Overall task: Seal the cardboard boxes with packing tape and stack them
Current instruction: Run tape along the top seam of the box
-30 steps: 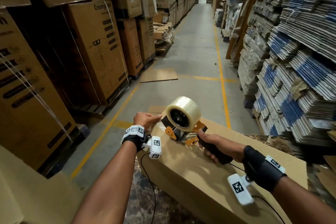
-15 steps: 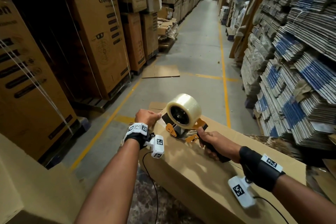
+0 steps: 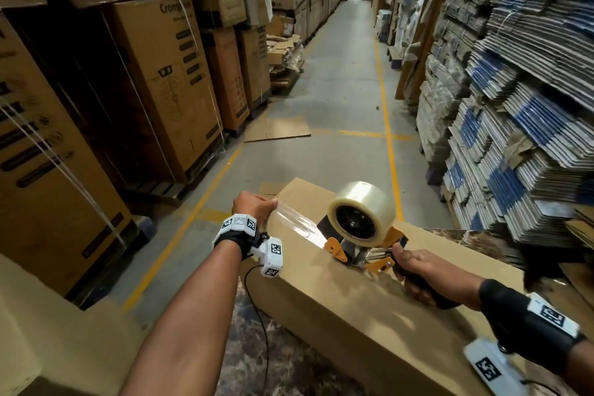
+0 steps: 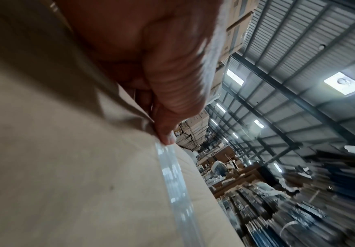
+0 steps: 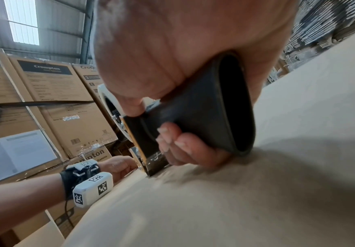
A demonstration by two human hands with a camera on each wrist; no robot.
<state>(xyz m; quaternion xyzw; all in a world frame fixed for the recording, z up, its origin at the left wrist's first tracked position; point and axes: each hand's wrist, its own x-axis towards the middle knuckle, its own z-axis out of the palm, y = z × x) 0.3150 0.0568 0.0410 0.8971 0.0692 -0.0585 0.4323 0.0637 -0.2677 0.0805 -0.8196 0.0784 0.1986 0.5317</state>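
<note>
A long plain cardboard box [image 3: 363, 309] lies across the front of the head view. My right hand [image 3: 414, 270] grips the black handle [image 5: 204, 117] of an orange tape dispenser [image 3: 360, 247] that carries a clear tape roll [image 3: 361, 210] and rests on the box top. A strip of clear tape [image 3: 295, 220] runs from the dispenser to the box's far left end. There my left hand [image 3: 254, 207] pinches the tape end [image 4: 168, 147] at the box edge [image 4: 185, 167].
Tall stacks of printed cartons [image 3: 167, 80] line the left side. Bundled flat cardboard [image 3: 514, 106] is piled on the right. A grey aisle with yellow lines [image 3: 387, 125] runs ahead, with a loose cardboard sheet [image 3: 276, 128] on the floor. A marbled surface [image 3: 257, 363] lies beneath the box.
My right hand has drawn the dispenser to the right along the box top. A longer strip of tape now stretches from it to my left hand, which stays at the box's far end.
</note>
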